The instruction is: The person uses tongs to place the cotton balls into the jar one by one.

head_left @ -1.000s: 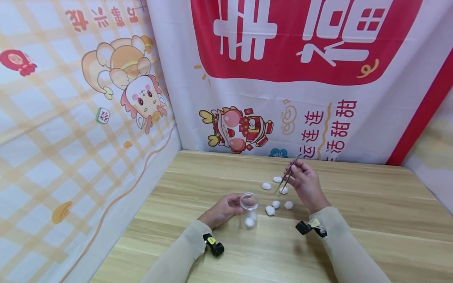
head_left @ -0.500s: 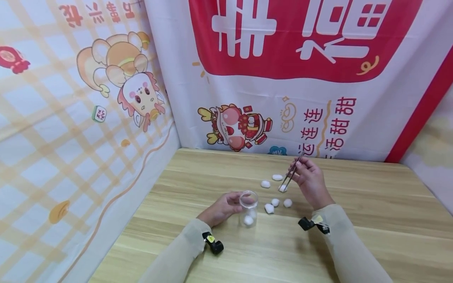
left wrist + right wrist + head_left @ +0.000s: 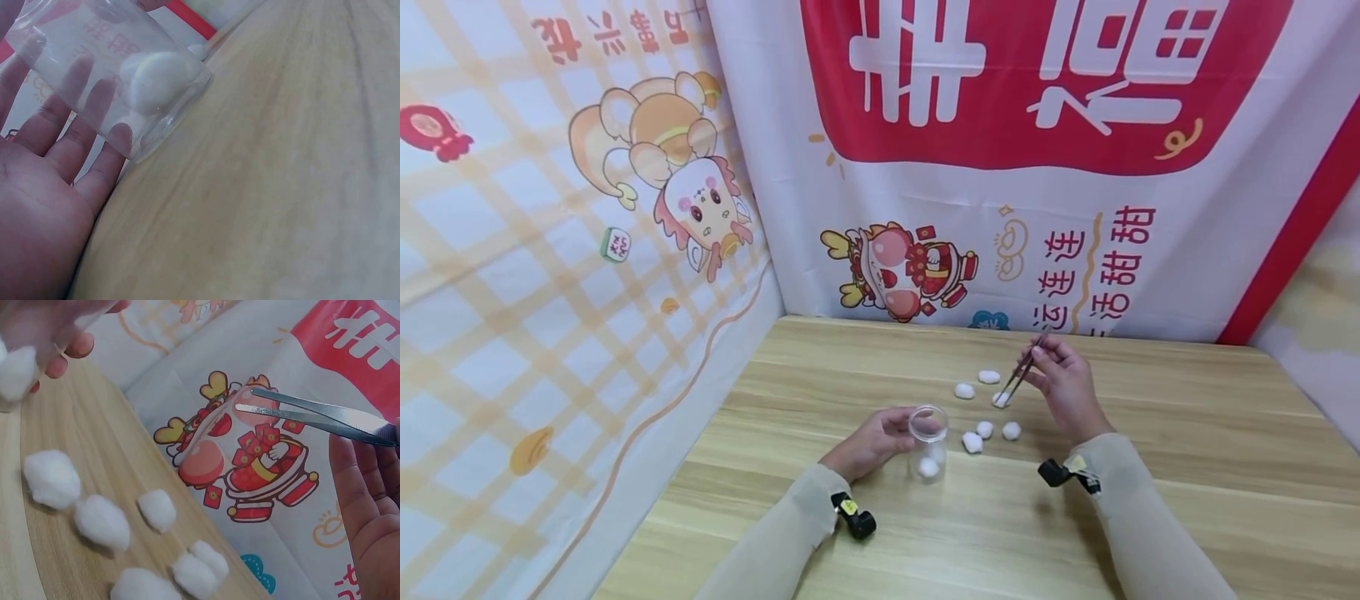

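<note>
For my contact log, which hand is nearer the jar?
Left: the left hand grips the jar; the right hand is apart from it, off to the right, holding tweezers.

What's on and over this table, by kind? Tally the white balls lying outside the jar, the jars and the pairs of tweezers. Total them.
White balls outside the jar: 6
Clear jar: 1
Pair of tweezers: 1
Total: 8
</note>
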A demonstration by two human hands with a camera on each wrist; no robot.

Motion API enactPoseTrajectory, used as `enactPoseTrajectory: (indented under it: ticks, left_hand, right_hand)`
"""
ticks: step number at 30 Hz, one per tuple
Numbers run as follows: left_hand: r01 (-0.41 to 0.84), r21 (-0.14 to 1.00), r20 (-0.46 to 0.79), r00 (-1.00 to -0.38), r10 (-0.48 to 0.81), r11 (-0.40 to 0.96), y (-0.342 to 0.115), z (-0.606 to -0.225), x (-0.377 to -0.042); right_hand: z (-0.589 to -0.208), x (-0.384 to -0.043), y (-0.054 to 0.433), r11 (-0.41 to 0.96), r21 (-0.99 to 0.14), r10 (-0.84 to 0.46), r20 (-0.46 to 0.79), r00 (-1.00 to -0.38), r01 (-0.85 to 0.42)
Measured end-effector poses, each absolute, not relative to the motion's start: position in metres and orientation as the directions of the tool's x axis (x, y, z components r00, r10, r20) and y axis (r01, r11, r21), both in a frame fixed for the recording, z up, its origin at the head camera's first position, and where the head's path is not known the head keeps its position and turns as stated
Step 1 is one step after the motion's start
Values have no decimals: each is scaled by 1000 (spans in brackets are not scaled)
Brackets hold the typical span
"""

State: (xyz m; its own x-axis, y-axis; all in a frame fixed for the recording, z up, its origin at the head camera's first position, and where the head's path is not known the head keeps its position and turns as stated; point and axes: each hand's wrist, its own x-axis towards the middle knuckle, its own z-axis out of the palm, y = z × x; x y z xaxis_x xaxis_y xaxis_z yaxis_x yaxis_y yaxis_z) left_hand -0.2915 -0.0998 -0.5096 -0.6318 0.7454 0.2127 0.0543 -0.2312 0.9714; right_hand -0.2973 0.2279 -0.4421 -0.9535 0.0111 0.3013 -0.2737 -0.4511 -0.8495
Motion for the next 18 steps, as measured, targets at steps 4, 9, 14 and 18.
enactPoseTrajectory:
  ticks: [4, 9, 14, 18]
  left_hand:
    - [43, 978, 180, -662, 728, -203, -101, -511, -290]
    - [27, 978, 170, -670, 723, -205, -101, -512, -292]
    - [38, 975, 191, -652, 734, -220, -101, -513, -293]
    - [45, 972, 205, -637, 744, -229, -100, -513, -294]
  right_hand:
    - [-446, -300, 232, -417, -872, 19, 275, -961, -258]
    - [-450, -304, 236, -385, -888, 38, 255, -966, -250]
    - [-459, -310, 240, -354, -905, 77, 223, -972, -235]
    - [-467, -314, 242, -380, -894, 110, 211, -971, -237]
